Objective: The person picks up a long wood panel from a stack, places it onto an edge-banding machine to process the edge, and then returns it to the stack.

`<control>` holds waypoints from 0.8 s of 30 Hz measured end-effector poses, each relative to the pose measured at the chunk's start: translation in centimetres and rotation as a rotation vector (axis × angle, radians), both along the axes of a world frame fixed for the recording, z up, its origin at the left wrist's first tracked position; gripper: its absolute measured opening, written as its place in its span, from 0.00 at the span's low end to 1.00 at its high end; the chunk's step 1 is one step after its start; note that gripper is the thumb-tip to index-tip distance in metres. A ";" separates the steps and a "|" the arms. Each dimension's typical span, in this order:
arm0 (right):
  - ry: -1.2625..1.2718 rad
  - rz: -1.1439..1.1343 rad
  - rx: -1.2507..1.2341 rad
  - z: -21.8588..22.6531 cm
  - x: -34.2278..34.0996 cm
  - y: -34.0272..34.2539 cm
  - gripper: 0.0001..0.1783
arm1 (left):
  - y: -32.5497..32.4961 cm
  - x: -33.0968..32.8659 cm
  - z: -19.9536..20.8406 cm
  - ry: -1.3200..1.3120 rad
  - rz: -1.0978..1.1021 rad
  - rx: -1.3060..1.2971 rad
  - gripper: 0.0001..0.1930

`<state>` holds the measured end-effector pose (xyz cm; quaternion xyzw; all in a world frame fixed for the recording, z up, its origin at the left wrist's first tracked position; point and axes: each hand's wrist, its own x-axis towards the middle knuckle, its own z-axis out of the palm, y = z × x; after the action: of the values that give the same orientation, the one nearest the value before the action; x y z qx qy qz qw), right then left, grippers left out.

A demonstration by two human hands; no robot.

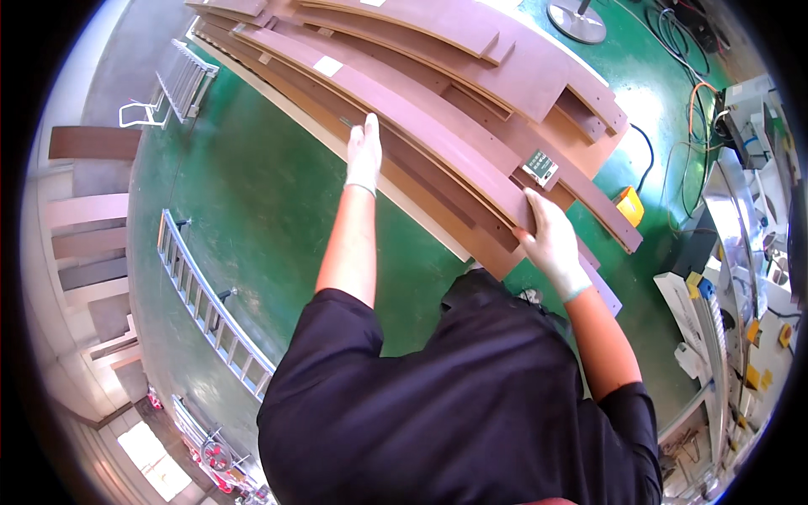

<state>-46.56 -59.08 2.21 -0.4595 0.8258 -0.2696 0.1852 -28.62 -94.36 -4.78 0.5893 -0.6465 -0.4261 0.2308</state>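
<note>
Both my hands wear white gloves. A long pinkish-brown board (421,126) runs slantwise across the top of a stack, with a white label (328,66) on its face. My left hand (364,156) is at the board's near long edge, fingers pointing up and closed against it. At the board's right end, my right hand (551,240) grips the corner, fingers over the top and thumb toward the near edge. Part of the fingers' hold under the edge is hidden. A small green and white printed packet (539,168) lies just beyond the right hand.
More brown boards (522,76) are stacked beyond. The floor is green (278,185). To the left are a roller rack (210,307) and a white metal frame (181,84). Machinery (715,337), a yellow foot pedal (629,206) and loose cables (690,109) are at right.
</note>
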 end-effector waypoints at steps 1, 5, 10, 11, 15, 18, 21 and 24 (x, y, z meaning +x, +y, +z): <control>-0.009 -0.008 -0.002 0.4 -0.1 1.8 0.40 | 1.1 -0.1 1.0 0.015 -0.005 0.029 0.36; -0.055 -0.036 0.047 2.1 -0.3 10.9 0.42 | 6.1 0.7 -0.1 0.279 0.159 0.056 0.33; -0.123 -0.203 0.137 3.9 -1.0 27.2 0.41 | 12.5 -1.0 0.3 0.490 0.282 0.065 0.29; -0.132 -0.249 0.156 5.0 -0.9 30.5 0.41 | 13.8 -1.4 0.0 0.529 0.252 0.094 0.30; -0.152 -0.412 0.112 8.7 1.6 43.0 0.40 | 20.3 -4.4 6.6 0.879 0.177 0.970 0.38; -0.129 -0.503 0.086 11.0 3.9 50.2 0.41 | 24.5 -4.9 3.6 0.974 -0.056 1.116 0.40; -0.082 -0.596 0.081 10.7 7.0 58.3 0.40 | 33.2 -8.0 5.6 0.753 0.077 0.969 0.26; -0.002 -0.716 0.098 9.2 11.0 66.5 0.39 | 40.4 -9.2 6.3 0.920 -0.026 1.004 0.19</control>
<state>-35.59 7.46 11.42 -0.1312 0.9462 -0.2778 0.1017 -37.85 -53.91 1.53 0.3760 -0.2133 -0.8844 0.1759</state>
